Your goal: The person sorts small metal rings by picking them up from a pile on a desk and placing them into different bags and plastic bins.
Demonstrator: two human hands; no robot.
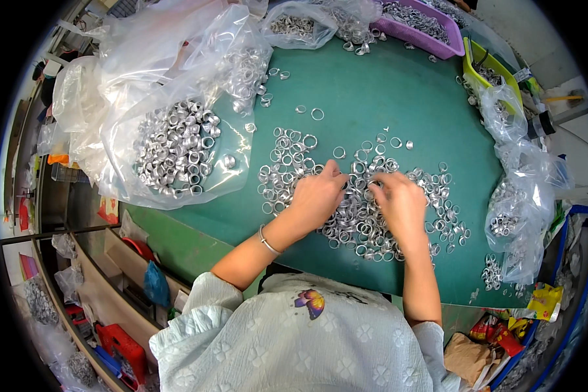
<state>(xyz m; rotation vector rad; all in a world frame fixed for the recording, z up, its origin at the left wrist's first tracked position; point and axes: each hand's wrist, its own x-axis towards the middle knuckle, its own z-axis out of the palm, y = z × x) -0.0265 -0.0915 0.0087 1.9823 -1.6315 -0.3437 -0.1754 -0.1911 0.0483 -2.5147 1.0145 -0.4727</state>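
A wide pile of silver-coloured metal rings [359, 225] lies spread over the green tabletop in front of me. My left hand [317, 194] rests at the left part of the pile, its fingertips pressed together; whatever is between them is hidden. At the right part, my right hand [402, 204] is bent over the rings, thumb and fingers closed round a metal ring that shows only in part. A few loose rings [317, 114] lie apart beyond the pile. To the left, a clear plastic bag [232, 176] lies open with a heap of similar rings [176, 147] on it.
At the far edge stand a purple tray [405, 29] and a yellow-green tray [472, 62], both holding metal pieces. More clear bags [526, 228] with rings line the right edge. Shelving [114, 258] with a red plastic item [121, 349] is at the lower left.
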